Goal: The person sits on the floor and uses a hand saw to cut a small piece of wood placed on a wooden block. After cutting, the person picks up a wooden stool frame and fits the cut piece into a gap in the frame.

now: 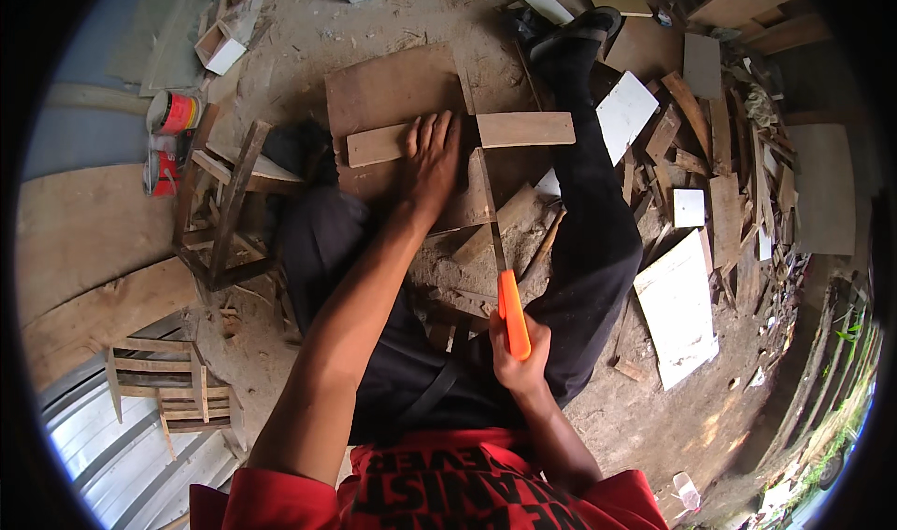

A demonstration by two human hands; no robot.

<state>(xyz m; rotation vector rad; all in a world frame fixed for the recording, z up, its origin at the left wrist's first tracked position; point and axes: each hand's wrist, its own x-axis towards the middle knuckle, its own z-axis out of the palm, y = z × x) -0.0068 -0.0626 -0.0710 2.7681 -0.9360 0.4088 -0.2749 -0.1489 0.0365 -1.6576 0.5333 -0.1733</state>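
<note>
My left hand point(434, 159) lies flat with its fingers stretched out, pressing on a narrow wooden board point(376, 145). That board rests across a larger brown wooden panel point(388, 86) between my legs. In my right hand point(519, 360) is the orange handle of a handsaw point(513, 315), and its blade points away from me toward the narrow board. To the right of the blade's far end lies another narrow length of board point(526, 129). Whether the two lengths are still joined cannot be seen clearly.
A wooden stool frame point(229, 203) and red cans point(173, 113) stand on the left. Wood offcuts point(724, 208) are heaped along the right, with a white panel point(675, 306) nearer me. My outstretched leg point(590, 203) borders the work on the right.
</note>
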